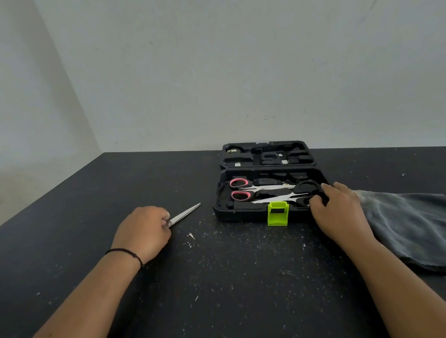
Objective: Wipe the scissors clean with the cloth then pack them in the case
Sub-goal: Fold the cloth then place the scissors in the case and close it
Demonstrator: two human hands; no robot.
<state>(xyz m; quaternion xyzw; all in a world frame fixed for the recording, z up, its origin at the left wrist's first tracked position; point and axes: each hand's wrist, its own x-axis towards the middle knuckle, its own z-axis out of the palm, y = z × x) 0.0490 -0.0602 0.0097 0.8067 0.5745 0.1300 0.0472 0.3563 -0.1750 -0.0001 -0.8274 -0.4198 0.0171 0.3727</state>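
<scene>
Packing is under way: the right hand (339, 209) seats black-handled scissors (299, 193) in the open case (245, 213), grip curled on their handles, beside the pink-handled pair (241, 190). The left hand (145, 231) grasps a third pair (184, 214) on the desk (235, 284). Judged next: wipe these with the cloth (413, 226).

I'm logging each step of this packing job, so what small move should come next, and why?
Probably lift the scissors that the left hand grips toward the cloth for wiping. Two pairs already lie in the open case, where the right hand rests on the black handles.
</scene>
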